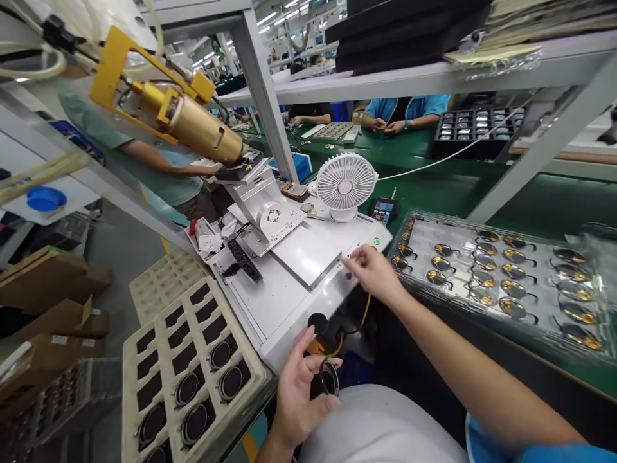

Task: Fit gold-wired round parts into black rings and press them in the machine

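Note:
My left hand [303,392] is low in front of my lap, closed round a round watch case [330,378] with a thin metal rim, held on edge between thumb and fingers. At the tip of its raised index finger is a flat black disc [317,323]; whether it is stuck there or gripped I cannot tell. My right hand [371,270] is at the front right edge of the white machine base [308,251], thumb and fingers pinched together. Anything between those fingertips is too small to make out. A green-lit button [376,241] lies just beyond it.
At left, a beige tray [193,347] holds several round watch cases. Right, a clear plastic tray [482,270] carries dark discs with flex cables. A white fan [344,183] and keypad device [384,209] stand behind. A brass-coloured cylinder [207,128] overhangs the base. Co-workers sit opposite.

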The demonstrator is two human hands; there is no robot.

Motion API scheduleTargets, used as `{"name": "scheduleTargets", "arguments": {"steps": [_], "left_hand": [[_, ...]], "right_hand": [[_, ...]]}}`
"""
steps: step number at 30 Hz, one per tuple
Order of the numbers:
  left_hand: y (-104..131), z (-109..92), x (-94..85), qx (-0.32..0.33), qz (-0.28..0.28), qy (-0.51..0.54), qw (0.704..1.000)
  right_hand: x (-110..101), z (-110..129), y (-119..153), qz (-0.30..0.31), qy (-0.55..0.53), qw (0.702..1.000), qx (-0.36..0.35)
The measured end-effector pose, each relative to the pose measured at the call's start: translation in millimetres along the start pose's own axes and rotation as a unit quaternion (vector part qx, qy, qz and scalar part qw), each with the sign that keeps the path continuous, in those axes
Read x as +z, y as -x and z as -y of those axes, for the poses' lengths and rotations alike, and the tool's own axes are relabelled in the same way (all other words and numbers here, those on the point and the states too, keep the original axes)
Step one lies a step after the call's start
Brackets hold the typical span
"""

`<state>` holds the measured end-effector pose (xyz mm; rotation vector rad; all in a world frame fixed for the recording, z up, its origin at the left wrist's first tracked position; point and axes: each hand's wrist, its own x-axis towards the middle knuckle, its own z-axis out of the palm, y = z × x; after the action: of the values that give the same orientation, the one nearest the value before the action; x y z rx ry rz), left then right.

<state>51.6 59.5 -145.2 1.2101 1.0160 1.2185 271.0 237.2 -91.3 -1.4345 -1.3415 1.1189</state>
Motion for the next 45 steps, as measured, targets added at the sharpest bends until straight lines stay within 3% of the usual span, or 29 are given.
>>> {"name": "scheduleTargets", "arguments": {"steps": [2,4,6,8,10,13,16,20,24,29,33,36,41,45], "left_hand": [[-0.7,1.7,0.8,0.058,-0.001,-0.153,0.987],[-6.7,1.8,5.6,0.109,0.028,-0.295,0.949],[-15.7,0.7,12.6,0.144,0.073,-0.385,0.909],[-24.2,-0.5,18.8,0.167,0.115,-0.409,0.890],[-29.3,-1.5,22.6,0.184,0.136,-0.364,0.903],[-30.2,-2.4,23.7,0.166,0.109,-0.218,0.955],[-28.1,-1.7,22.3,0.136,0.091,-0.135,0.977],[-27.1,0.6,19.1,0.183,0.123,-0.206,0.953],[-26.9,2.8,14.4,0.196,0.140,-0.294,0.925],[-26.7,3.8,9.0,0.184,0.168,-0.252,0.935],[-28.1,0.5,9.9,0.152,0.078,-0.045,0.984],[-30.4,0.3,13.5,0.116,0.021,0.086,0.989],[-29.6,9.6,20.3,0.085,-0.054,0.139,0.985],[-26.9,13.8,22.4,0.073,-0.067,0.127,0.987]], "right_hand": [[8.1,-8.6,36.8,0.107,-0.068,0.992,-0.004],[19.6,-16.5,66.9,0.196,-0.148,0.969,0.010],[28.3,-21.7,83.7,0.209,-0.218,0.953,0.027],[29.9,-23.5,87.7,0.190,-0.264,0.944,0.048],[24.6,-22.3,84.7,0.180,-0.286,0.939,0.065],[12.7,-17.2,80.9,0.182,-0.289,0.935,0.091],[8.2,-12.6,83.3,0.193,-0.284,0.932,0.117],[12.4,-12.1,86.6,0.167,-0.259,0.943,0.125],[12.1,-14.1,84.5,0.204,-0.254,0.933,0.156],[7.3,-13.5,84.3,0.211,-0.269,0.924,0.171],[3.1,-8.8,87.0,0.213,-0.281,0.916,0.193],[2.1,-3.9,91.2,0.221,-0.275,0.914,0.200],[12.5,4.1,106.0,0.243,-0.287,0.897,0.233],[22.8,10.0,117.6,0.214,-0.295,0.907,0.209]]}}
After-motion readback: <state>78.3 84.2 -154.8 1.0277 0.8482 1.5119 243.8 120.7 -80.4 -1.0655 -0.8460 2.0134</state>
